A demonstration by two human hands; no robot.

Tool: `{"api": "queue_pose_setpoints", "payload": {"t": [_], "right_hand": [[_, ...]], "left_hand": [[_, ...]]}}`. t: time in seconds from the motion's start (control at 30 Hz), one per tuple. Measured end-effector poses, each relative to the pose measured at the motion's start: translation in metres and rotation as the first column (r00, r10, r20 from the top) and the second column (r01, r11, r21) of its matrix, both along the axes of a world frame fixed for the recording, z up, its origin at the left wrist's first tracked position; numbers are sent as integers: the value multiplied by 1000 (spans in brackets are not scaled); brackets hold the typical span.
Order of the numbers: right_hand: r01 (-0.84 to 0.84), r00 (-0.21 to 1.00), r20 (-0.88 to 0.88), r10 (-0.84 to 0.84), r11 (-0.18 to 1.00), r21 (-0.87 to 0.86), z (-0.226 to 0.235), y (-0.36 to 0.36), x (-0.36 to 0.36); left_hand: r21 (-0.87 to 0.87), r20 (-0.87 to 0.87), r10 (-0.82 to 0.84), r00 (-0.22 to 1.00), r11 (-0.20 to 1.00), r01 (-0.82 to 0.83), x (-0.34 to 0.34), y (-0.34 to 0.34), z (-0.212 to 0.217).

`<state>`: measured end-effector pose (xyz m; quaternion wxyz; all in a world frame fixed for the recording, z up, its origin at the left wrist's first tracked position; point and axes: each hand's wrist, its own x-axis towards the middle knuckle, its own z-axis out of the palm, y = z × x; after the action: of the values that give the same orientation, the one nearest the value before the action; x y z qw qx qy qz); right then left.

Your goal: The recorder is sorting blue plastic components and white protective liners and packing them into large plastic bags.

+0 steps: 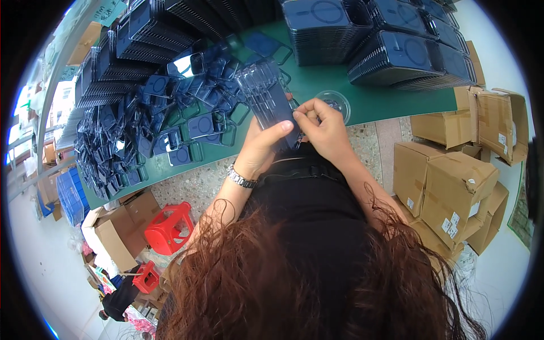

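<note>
A small stack of dark, clear-edged phone cases (262, 90) is gripped in my left hand (262, 146), thumb pressed on the top face. My left wrist wears a metal-band watch (241, 179). Closed in a pinch, my right hand (327, 131) touches the stack's right edge near its lower end. Whatever sits between its fingertips is too small to make out. Just beyond the right hand is a round clear dish (347, 106) with small dark pieces in it. Loose phone cases (201, 126) lie in a heap to the left on the green table (317, 73).
Tall stacks of phone cases stand at the back left (153, 42) and back right (396, 51). Cardboard boxes (453, 181) are piled on the right. A red stool (169, 229) and a blue crate (71, 195) are at left. Another person (120, 297) bends at lower left.
</note>
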<state>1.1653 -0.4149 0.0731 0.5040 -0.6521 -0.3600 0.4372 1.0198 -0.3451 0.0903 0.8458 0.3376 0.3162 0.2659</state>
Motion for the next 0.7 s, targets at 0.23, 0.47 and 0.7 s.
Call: {"api": "queue_pose_setpoints", "payload": {"t": [0.23, 0.47, 0.7], "right_hand": [[55, 879, 466, -99, 993, 108, 9, 4, -4], [22, 996, 92, -20, 1000, -12, 1, 7, -3], [13, 1000, 9, -14, 998, 54, -7, 5, -4]], "left_hand": [[36, -50, -22, 999, 999, 24, 5, -4, 7], [63, -73, -27, 997, 997, 32, 3, -8, 12], [199, -153, -43, 987, 977, 73, -1, -11, 2]]}}
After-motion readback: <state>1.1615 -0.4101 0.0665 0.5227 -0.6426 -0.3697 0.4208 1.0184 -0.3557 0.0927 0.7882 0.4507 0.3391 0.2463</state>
